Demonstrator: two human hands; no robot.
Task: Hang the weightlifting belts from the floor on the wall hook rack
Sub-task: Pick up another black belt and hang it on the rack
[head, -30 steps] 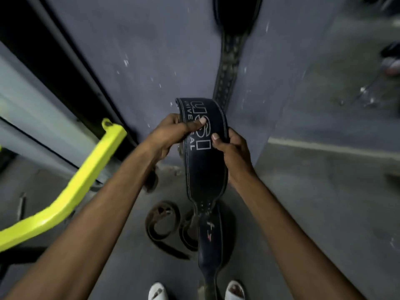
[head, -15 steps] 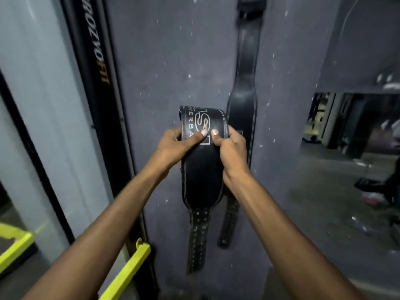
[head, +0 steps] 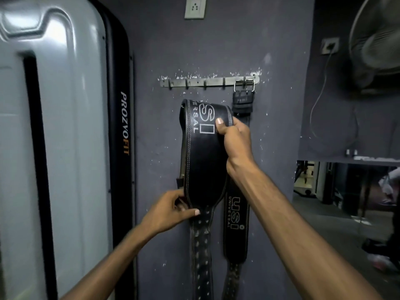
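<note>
A black leather weightlifting belt (head: 201,161) with white lettering is folded over in front of the grey wall, its holed strap hanging down. My right hand (head: 234,141) grips its upper right edge just below the metal hook rack (head: 194,81). My left hand (head: 171,211) pinches the belt lower down, where it narrows to the strap. A second black belt (head: 237,230) hangs by its buckle from the rack's right end hook, partly hidden behind my right arm. The held belt's buckle is hidden.
Several hooks left of the hung belt are bare. A grey machine cover (head: 54,148) with a black edge strip stands close on the left. A wall fan (head: 376,40) and a cable are at the right; a socket plate (head: 194,7) is above the rack.
The view has risen from the floor to the wall rack. The belt has been lifted up toward the hooks. My left hand has slid from the top of the belt down to its narrow part.
</note>
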